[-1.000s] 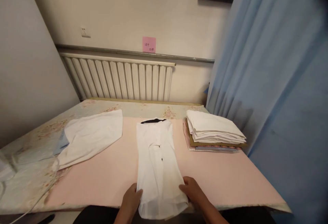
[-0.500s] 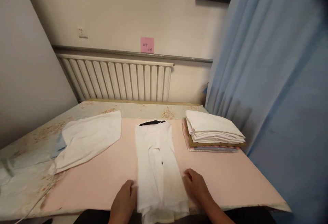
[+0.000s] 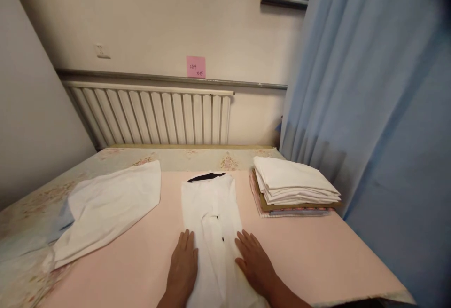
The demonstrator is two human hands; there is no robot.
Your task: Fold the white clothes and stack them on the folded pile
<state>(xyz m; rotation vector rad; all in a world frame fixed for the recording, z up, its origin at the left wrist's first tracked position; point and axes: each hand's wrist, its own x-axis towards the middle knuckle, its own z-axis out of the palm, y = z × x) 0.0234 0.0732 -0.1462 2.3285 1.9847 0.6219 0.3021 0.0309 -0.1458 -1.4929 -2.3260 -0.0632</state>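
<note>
A white garment lies folded into a long strip in front of me, with a black patch at its far, collar-like end and two small dark marks down its middle. My left hand rests flat along the strip's left edge, fingers stretched out and pointing away from me. On the other side, my right hand lies with fingers spread over the right edge. Neither hand grips the cloth. The near end of the garment runs out of the bottom of the view.
A pink sheet covers the table over a floral cloth. At right stands a stack of folded fabrics, beside a blue curtain. At left lies another white cloth, with a cable near it. A radiator lines the wall.
Both hands have gone from curled at the garment's sides to opened flat on its edges, a little farther from me. The camera view has shifted slightly.
</note>
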